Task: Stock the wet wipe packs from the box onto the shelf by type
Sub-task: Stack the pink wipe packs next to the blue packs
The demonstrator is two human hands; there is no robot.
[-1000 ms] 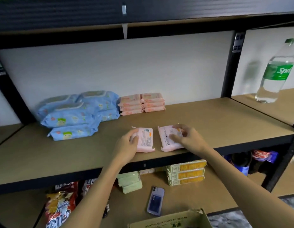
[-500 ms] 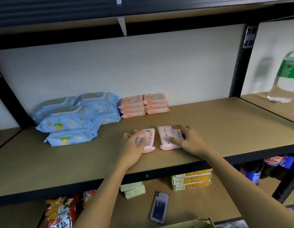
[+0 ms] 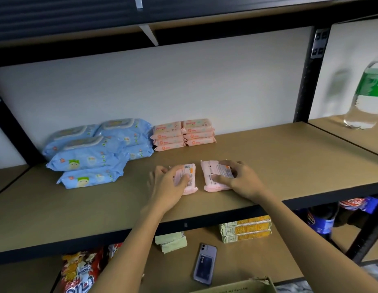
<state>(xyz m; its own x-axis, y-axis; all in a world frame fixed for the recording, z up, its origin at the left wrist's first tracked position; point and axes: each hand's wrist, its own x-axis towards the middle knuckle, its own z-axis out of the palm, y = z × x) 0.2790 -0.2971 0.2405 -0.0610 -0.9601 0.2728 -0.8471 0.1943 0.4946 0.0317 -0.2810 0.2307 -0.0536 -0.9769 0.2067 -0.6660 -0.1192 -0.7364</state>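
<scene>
Blue wipe packs and pink stacks already sit sorted at the shelf back. Each hand — left hand, right hand — grasps one pink pack near the front edge; both remain to be stacked.

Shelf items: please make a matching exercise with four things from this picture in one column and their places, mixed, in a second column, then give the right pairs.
1. blue wipe packs
2. phone
3. clear bottle
4. pink pack under the left hand

A. lower shelf, front
B. middle shelf, near the front edge
C. middle shelf, back left
D. next bay, far right

Pairs: 1-C, 2-A, 3-D, 4-B
</scene>
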